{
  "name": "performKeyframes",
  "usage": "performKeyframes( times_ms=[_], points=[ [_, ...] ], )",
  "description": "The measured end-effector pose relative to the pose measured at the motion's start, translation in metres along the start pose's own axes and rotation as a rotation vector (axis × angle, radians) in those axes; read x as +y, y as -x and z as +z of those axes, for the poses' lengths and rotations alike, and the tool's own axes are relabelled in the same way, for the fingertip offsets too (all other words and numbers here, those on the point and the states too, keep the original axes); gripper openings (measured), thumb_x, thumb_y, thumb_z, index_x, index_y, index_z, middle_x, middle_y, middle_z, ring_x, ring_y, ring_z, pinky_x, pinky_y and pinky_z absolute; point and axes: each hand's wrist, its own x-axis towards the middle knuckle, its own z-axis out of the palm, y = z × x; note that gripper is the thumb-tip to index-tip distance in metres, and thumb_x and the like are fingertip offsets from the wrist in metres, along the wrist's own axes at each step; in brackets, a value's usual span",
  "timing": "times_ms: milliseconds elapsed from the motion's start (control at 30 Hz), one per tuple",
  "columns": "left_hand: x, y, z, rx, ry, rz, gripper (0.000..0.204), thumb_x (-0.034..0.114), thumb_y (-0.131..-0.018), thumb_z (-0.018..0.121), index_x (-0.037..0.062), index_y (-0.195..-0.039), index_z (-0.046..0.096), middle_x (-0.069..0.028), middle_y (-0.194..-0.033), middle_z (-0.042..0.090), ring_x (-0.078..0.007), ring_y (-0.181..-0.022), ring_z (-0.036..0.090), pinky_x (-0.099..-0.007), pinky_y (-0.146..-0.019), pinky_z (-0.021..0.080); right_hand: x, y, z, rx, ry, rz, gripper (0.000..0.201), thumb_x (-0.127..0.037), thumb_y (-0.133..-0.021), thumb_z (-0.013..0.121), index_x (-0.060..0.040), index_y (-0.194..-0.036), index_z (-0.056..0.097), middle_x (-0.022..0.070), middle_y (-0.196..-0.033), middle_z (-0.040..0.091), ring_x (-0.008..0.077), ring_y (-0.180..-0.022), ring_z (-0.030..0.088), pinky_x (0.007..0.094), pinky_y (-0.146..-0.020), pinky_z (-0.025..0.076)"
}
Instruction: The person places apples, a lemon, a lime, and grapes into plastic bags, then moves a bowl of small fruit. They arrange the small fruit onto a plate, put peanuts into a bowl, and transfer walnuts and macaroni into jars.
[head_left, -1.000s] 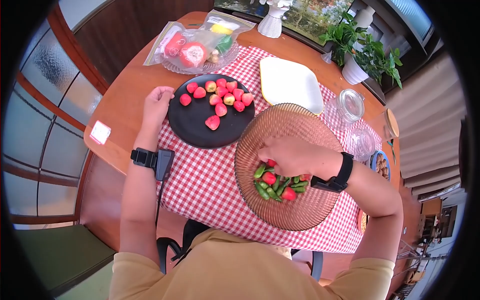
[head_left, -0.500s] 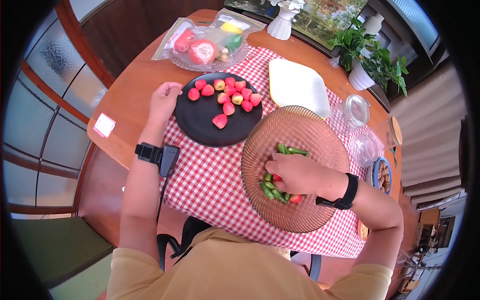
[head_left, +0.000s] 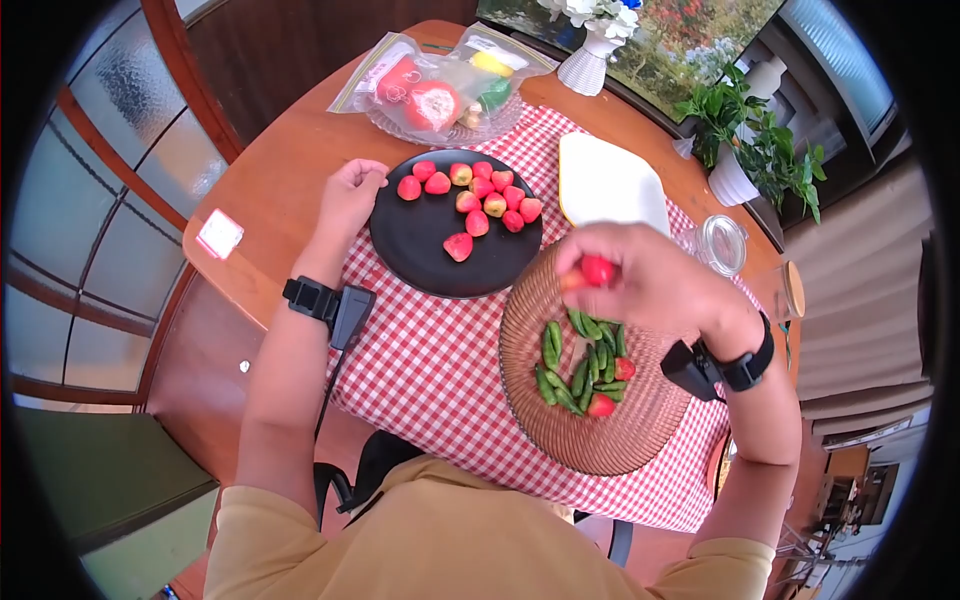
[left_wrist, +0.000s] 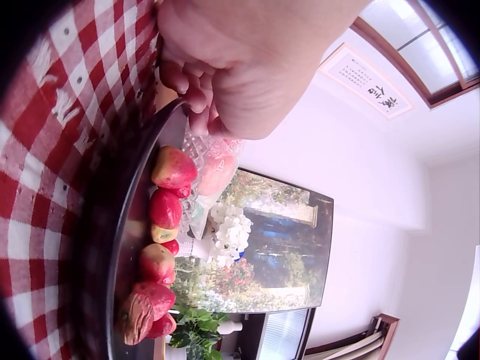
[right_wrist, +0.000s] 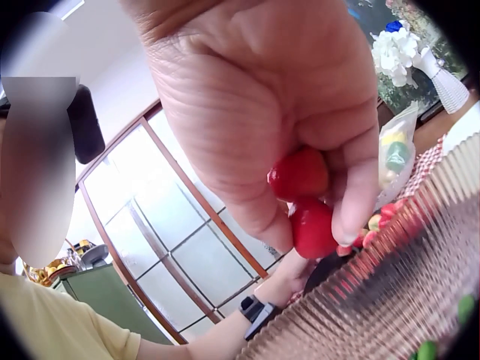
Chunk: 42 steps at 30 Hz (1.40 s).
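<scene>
The right hand (head_left: 650, 275) pinches two red fruits (right_wrist: 298, 174) between thumb and fingers, above the upper part of a ribbed amber glass dish (head_left: 528, 400). Several green peppers (head_left: 580, 376) and two red fruits (head_left: 601, 405) lie in the dish. To its left is a black plate (head_left: 415, 245) with several red and yellowish fruits (head_left: 477, 222), gathered mostly on the far side. The left hand (head_left: 347, 208) holds the plate's left rim with curled fingers; in the left wrist view, that hand (left_wrist: 247, 64) partly hides the rim.
Behind the plate, bagged items (head_left: 432, 105) rest on a clear glass dish. A white tray (head_left: 610, 180) lies beyond the amber dish. Glass jars (head_left: 722, 245), a potted plant (head_left: 732, 180) and a white vase (head_left: 590, 65) stand farther right. A small card (head_left: 220, 234) lies at left.
The right hand has risen from among the peppers and moved up across the dish, now with two red fruits in its fingers. The left hand stays at the plate; the head view has shifted slightly.
</scene>
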Motion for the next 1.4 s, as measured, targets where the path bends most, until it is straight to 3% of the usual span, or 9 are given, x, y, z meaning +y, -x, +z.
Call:
performKeyframes(
  times_ms=[367, 533, 633, 833, 967, 1033, 1200, 1267, 1400],
  points=[
    [-0.009, -0.003, -0.002, -0.060, -0.116, 0.186, 0.018, 0.017, -0.089, 0.061, 0.0010, -0.085, 0.066, -0.0014, -0.070, 0.064, -0.0071, -0.064, 0.057, -0.0228, -0.061, 0.046, 0.023, -0.111, 0.014, -0.061, 0.363, 0.112, 0.022, -0.016, -0.078, 0.071, -0.0050, -0.094, 0.061, 0.0072, -0.077, 0.060, 0.0189, -0.074, 0.061, 0.0319, -0.067, 0.048],
    [-0.004, 0.003, 0.000, -0.108, -0.361, 0.262, 0.027, 0.028, -0.087, 0.064, 0.0016, -0.083, 0.069, -0.0059, -0.065, 0.064, -0.0119, -0.059, 0.059, -0.0272, -0.058, 0.047, 0.034, -0.120, 0.019, -0.063, 0.461, 0.163, 0.026, -0.018, -0.076, 0.068, -0.0044, -0.097, 0.062, 0.0168, -0.090, 0.064, 0.0324, -0.089, 0.063, 0.0391, -0.075, 0.049],
    [-0.012, 0.001, -0.002, -0.114, -0.367, 0.304, 0.027, 0.028, -0.087, 0.064, 0.0017, -0.087, 0.070, -0.0079, -0.067, 0.066, -0.0136, -0.061, 0.062, -0.0288, -0.059, 0.048, 0.036, -0.104, 0.019, 0.231, 0.422, 0.065, 0.032, -0.019, -0.076, 0.069, -0.0022, -0.102, 0.060, 0.0190, -0.092, 0.063, 0.0351, -0.090, 0.062, 0.0404, -0.077, 0.049],
    [-0.009, -0.001, -0.002, -0.158, -0.328, 0.253, 0.027, 0.026, -0.087, 0.064, -0.0005, -0.086, 0.070, -0.0078, -0.068, 0.067, -0.0107, -0.063, 0.062, -0.0275, -0.059, 0.048, 0.032, -0.045, 0.000, 0.307, 0.334, 0.038, 0.029, -0.018, -0.076, 0.070, -0.0014, -0.098, 0.060, 0.0178, -0.087, 0.064, 0.0340, -0.082, 0.063, 0.0407, -0.073, 0.049],
    [-0.012, -0.003, -0.002, -0.148, -0.295, 0.220, 0.027, 0.025, -0.088, 0.064, -0.0014, -0.085, 0.070, -0.0059, -0.068, 0.066, -0.0096, -0.062, 0.059, -0.0264, -0.058, 0.046, 0.021, 0.004, -0.003, 0.234, 0.273, 0.230, 0.019, -0.017, -0.076, 0.070, -0.0028, -0.086, 0.062, 0.0146, -0.076, 0.063, 0.0291, -0.071, 0.063, 0.0384, -0.067, 0.049],
    [-0.015, -0.004, -0.002, -0.146, -0.272, 0.238, 0.027, 0.025, -0.088, 0.064, -0.0015, -0.086, 0.070, -0.0043, -0.068, 0.066, -0.0088, -0.062, 0.057, -0.0257, -0.058, 0.046, 0.023, 0.028, 0.005, 0.054, 0.241, 0.235, 0.018, -0.015, -0.077, 0.072, -0.0040, -0.084, 0.060, 0.0069, -0.074, 0.059, 0.0166, -0.066, 0.056, 0.0305, -0.062, 0.046],
    [-0.015, -0.005, -0.003, -0.166, -0.263, 0.194, 0.025, 0.023, -0.090, 0.062, -0.0005, -0.084, 0.069, 0.0002, -0.070, 0.062, -0.0067, -0.066, 0.055, -0.0230, -0.062, 0.044, 0.055, 0.071, 0.040, -0.116, 0.455, 0.089, 0.027, -0.023, -0.073, 0.072, -0.0051, -0.087, 0.058, 0.0123, -0.077, 0.060, 0.0317, -0.073, 0.061, 0.0413, -0.064, 0.047],
    [-0.016, -0.005, -0.003, -0.170, -0.253, 0.200, 0.025, 0.023, -0.090, 0.063, -0.0004, -0.084, 0.069, 0.0004, -0.069, 0.061, -0.0066, -0.066, 0.054, -0.0228, -0.062, 0.043, 0.060, 0.076, 0.051, -0.172, 0.490, 0.292, 0.028, -0.024, -0.073, 0.069, -0.0044, -0.089, 0.058, 0.0160, -0.078, 0.061, 0.0368, -0.077, 0.061, 0.0457, -0.065, 0.047],
    [-0.019, -0.008, -0.005, -0.174, -0.255, 0.203, 0.025, 0.023, -0.090, 0.062, 0.0001, -0.083, 0.068, 0.0016, -0.068, 0.058, -0.0058, -0.065, 0.052, -0.0223, -0.060, 0.041, 0.068, 0.080, 0.062, -0.155, 0.546, 0.370, 0.025, -0.021, -0.073, 0.066, -0.0031, -0.088, 0.058, 0.0174, -0.076, 0.061, 0.0373, -0.075, 0.061, 0.0465, -0.066, 0.047]
  ],
)
